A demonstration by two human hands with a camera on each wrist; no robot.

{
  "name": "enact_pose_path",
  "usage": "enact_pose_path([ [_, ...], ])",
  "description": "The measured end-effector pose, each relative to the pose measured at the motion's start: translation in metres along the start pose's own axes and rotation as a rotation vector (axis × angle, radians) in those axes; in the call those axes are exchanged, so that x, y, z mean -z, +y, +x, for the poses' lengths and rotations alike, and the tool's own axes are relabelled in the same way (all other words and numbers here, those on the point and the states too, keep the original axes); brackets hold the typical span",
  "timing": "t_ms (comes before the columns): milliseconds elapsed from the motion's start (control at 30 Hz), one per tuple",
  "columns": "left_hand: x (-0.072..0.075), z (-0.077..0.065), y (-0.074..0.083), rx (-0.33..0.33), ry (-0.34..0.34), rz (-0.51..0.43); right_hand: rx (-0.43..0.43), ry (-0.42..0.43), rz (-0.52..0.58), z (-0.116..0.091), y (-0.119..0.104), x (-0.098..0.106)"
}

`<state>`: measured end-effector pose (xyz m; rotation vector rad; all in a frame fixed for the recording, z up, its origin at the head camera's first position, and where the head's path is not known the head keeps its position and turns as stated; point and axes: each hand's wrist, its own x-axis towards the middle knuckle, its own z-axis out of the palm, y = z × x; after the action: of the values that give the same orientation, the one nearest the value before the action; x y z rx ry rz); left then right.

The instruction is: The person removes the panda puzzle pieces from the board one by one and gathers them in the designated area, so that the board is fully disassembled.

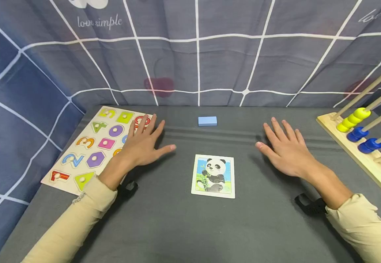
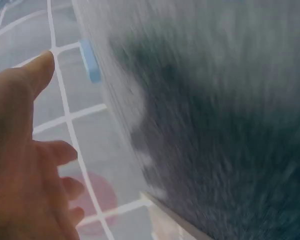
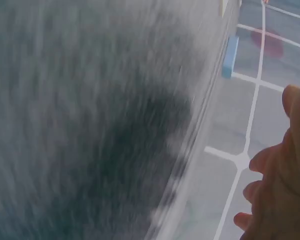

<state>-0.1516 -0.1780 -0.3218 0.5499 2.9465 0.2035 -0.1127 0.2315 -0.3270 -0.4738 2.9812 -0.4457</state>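
Fingers spread, my left hand is held palm down over the right edge of a wooden number-and-shape puzzle board, holding nothing. My right hand is likewise spread and bare, over the dark cloth to the right of a small panda jigsaw puzzle. That puzzle lies flat in a white frame between the two hands. Behind it, near the back edge, lies a blue block; both wrist views catch the block too. The left hand hides part of the board's right side.
A wooden abacus with yellow and blue beads on upright rods stands at the far right. Dark blue-grey curtain with white grid lines hangs behind and at the left. Dark grey cloth covers the table.
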Motion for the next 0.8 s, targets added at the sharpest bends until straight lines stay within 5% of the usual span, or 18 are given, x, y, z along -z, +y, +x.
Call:
enact_pose_path([
  [133, -0.004, -0.023, 0.017, -0.154, 0.052, -0.17, 0.116, 0.081, 0.099, -0.003, -0.019, -0.005],
  [300, -0.018, -0.05, 0.055, -0.274, 0.009, -0.392, 0.249, 0.149, 0.225, -0.008, -0.056, -0.015],
  [533, -0.027, -0.054, 0.082, -0.318, -0.064, -0.327, 0.338, 0.09, 0.334, 0.0, -0.095, -0.038],
  [800, -0.034, -0.042, 0.078, -0.368, -0.135, -0.324, 0.279, -0.087, 0.418, 0.028, -0.103, -0.042],
])
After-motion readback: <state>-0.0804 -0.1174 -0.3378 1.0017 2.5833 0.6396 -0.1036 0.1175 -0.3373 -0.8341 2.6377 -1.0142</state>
